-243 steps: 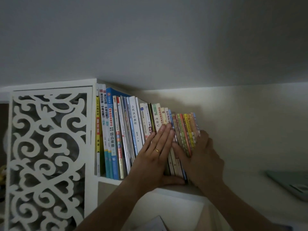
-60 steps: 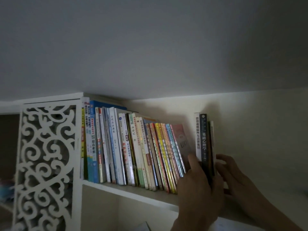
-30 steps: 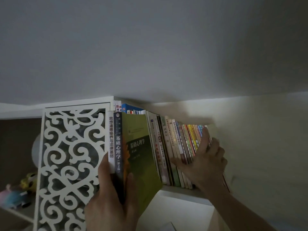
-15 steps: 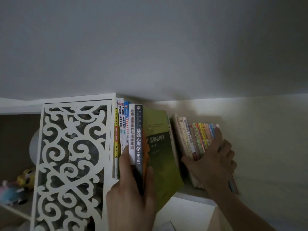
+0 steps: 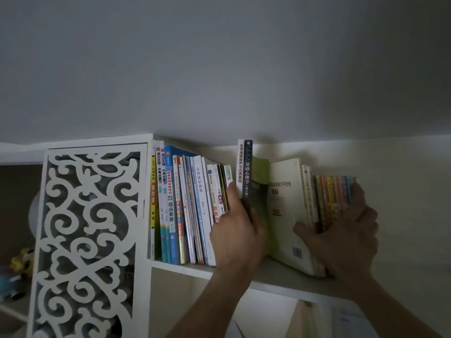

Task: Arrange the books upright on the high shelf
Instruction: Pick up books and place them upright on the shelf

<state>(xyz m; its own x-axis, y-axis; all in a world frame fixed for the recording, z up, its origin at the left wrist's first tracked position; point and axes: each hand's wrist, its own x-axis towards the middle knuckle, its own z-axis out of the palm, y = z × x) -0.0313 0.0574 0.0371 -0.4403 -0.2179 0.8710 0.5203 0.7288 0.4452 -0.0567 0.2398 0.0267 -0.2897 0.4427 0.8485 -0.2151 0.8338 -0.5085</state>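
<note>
Dark-spined book pair (image 5: 246, 172), gripped by the left hand (image 5: 235, 236), now enters the gap; right hand (image 5: 341, 236) grips the leaning row (image 5: 327, 201) beside it.

1. The frame was dim overall, with a grey, muted cast across the ceiling (image 5: 219, 64).
2. The brightest patch was the white fretwork panel (image 5: 90, 240) and the shelf board (image 5: 280, 279) edge, which looked lit from below and in front.
3. A soft shadow sat on the wall (image 5: 402, 179) just under the ceiling line, above the books (image 5: 190, 208).
4. The left hand (image 5: 235, 237) and right hand (image 5: 341, 240) showed as dark, underexposed shapes with little surface detail.
5. The spine lettering was legible at centre, while the lower left corner was blurred.
6. Wide-angle bending curved the ceiling line toward the edges.
7. No glare appeared.
</note>
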